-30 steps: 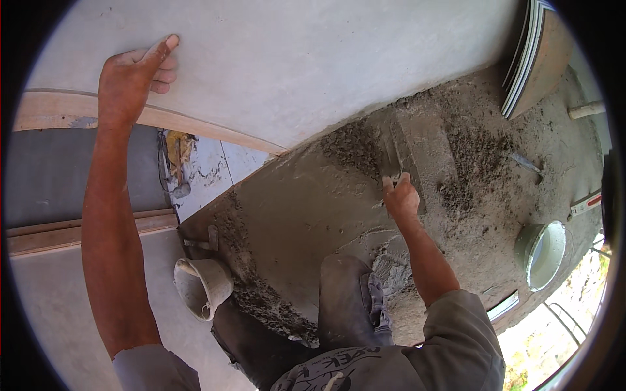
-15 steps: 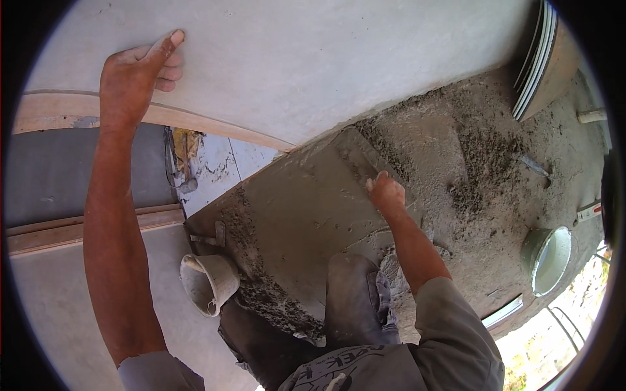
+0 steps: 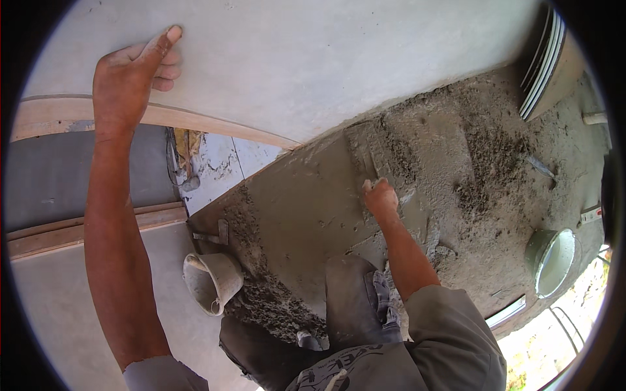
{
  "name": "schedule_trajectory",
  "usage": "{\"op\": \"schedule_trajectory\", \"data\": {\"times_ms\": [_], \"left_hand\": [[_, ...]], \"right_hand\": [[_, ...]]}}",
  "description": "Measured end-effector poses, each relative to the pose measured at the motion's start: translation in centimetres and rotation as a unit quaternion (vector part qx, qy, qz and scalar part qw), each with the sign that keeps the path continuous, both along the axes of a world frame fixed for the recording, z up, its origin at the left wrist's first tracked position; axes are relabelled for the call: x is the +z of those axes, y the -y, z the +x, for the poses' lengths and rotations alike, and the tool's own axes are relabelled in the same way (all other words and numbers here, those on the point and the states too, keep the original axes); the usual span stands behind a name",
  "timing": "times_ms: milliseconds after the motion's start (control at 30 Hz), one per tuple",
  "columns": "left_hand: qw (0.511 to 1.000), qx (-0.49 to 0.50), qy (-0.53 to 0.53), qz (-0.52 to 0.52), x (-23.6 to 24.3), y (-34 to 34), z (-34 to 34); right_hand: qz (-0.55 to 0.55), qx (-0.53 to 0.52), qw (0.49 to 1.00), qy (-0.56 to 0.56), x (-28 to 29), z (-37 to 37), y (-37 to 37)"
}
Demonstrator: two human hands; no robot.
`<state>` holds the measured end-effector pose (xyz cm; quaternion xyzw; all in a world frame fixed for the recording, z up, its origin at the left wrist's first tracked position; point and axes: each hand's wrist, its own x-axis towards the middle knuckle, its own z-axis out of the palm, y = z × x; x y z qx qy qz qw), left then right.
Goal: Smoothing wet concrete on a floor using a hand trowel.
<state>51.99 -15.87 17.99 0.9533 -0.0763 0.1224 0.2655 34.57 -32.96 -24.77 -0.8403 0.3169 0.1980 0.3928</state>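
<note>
My right hand (image 3: 380, 199) is closed round the handle of a plastering trowel (image 3: 370, 164), seen almost edge-on over the wet grey mortar (image 3: 293, 208). To the left of the trowel the mortar is smooth; on its right it is rough and ridged. My left hand (image 3: 134, 73) is up at the pale plastered wall (image 3: 313, 58), fingers curled and thumb stretched out. Nothing shows in those fingers, and whether they press on the wall I cannot tell.
A mortar-stained bucket (image 3: 228, 274) lies tilted by my left knee, near a small hand tool (image 3: 223, 232). A wooden frame (image 3: 52, 117) edges the opening at left. On the right are another bucket (image 3: 542, 260), a plastic scrap (image 3: 540, 166) and leaning sheets (image 3: 548, 65).
My right hand has drawn slightly back and left, and the trowel has turned from a broad face to almost edge-on. My left hand stays at the wall.
</note>
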Motion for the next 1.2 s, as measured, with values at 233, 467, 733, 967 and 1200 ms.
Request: {"op": "schedule_trajectory", "data": {"times_ms": [233, 467, 733, 967, 1200], "left_hand": [[1.0, 0.012, -0.012, 0.017, -0.6, -0.4, 0.5], [0.999, 0.0, -0.017, 0.028, 0.9, -0.8, 0.5], [0.999, 0.006, -0.024, 0.021, 0.2, -0.6, 0.5], [1.0, 0.002, -0.013, 0.024, -0.4, -0.3, 0.6], [1.0, -0.003, 0.0, 0.014, -0.2, -2.0, 1.3]], "right_hand": [[-0.009, 0.036, 0.997, 0.063, -1.5, -0.7, 6.7], [0.028, 0.149, 0.988, 0.005, -1.3, 0.0, 1.1], [-0.071, 0.211, 0.975, 0.02, 1.2, 1.1, 5.3], [-0.133, 0.058, 0.989, 0.038, -0.4, 1.1, 11.3], [0.088, -0.041, 0.995, 0.037, -2.2, 0.5, 5.4]]}}
